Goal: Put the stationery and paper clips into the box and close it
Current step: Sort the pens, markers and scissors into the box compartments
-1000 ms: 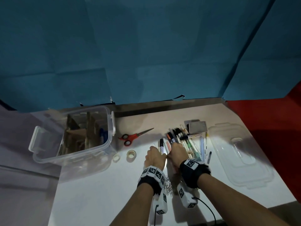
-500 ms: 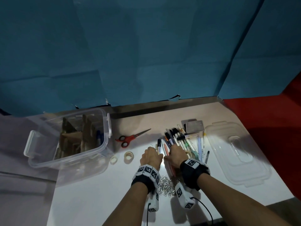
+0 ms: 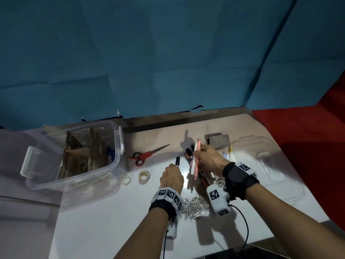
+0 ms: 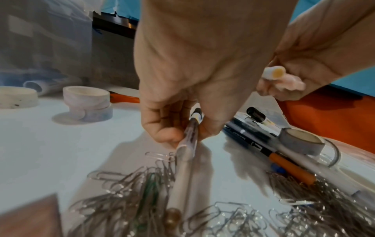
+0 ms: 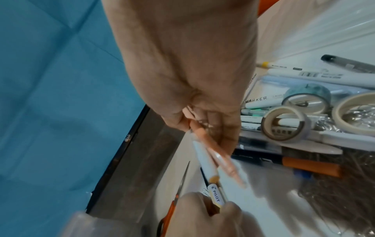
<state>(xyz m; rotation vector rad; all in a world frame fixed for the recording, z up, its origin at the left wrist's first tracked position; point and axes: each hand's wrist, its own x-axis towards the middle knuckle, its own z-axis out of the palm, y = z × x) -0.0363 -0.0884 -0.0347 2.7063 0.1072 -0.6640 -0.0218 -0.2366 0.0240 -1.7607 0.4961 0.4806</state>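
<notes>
Blue cloth hangs behind a pale tabletop where the sorting is under way. At the left stands the clear box, open, with cardboard dividers inside and a few blue pens already in one compartment; its lid lies well apart at the right edge. The left hand has its grip curled round a black-capped pen, whose lower end reaches down to the heap of paper clips in the left wrist view. The right hand pinches two pens together, one white pen and one pink pen, lifted clear of the remaining markers and tape rolls that lie just beside it. Red scissors and two more rolls of tape sit between the hands and the box. Judging by this, the step in hand is gathering pens, with most of the stationery and all the clips not yet boxed. The next move calls for carrying both handfuls leftward over the scissors and lowering them upright into a divider slot, keeping the loose pair from splaying. Against the frame half a second ago, both hands have risen from the pile, where they lay knuckles-down among the pens; the pink and white pens now stand up off the tabletop, and the head view has swung a little to the right.
</notes>
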